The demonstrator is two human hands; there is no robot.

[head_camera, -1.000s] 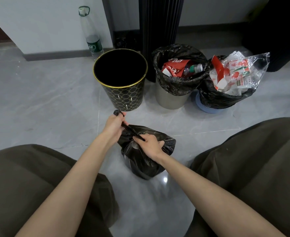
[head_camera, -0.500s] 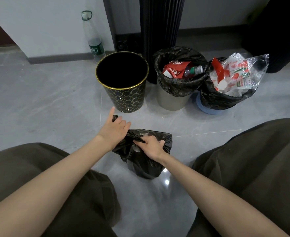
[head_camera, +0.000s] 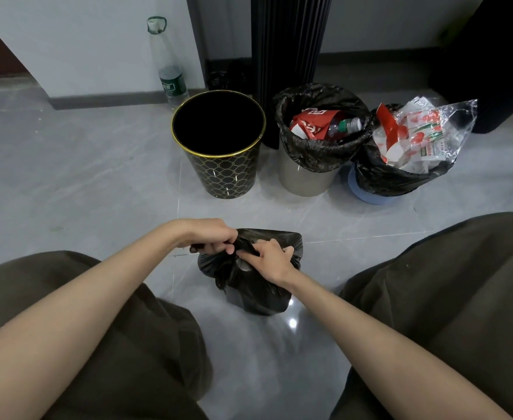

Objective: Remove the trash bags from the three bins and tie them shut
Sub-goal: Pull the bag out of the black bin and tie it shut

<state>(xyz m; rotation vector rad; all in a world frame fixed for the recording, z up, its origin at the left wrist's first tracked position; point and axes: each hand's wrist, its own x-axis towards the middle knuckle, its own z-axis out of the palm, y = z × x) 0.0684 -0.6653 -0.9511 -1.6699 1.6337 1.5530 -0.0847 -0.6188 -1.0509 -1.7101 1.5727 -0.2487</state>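
Black bin, beyond the fingers: empty. Grey bin, beyond and right: lined, holds red wrapper and bottle. Blue bin, far right: lined, heaped with clear wrappers. Bag: on the floor, directly under the fingers. Left hand and right hand grip its gathered neck.

On the grey tiled floor, between our knees, sits a black plastic trash bag. Our left hand and right hand grip its gathered top side by side. Behind it three bins stand in a row: the black gold-rimmed round bin at left, the grey round bin in the middle, and the blue round bin at right, the last two lined and holding trash. A clear plastic bottle stands behind the left bin, and a dark ribbed column behind the middle one.
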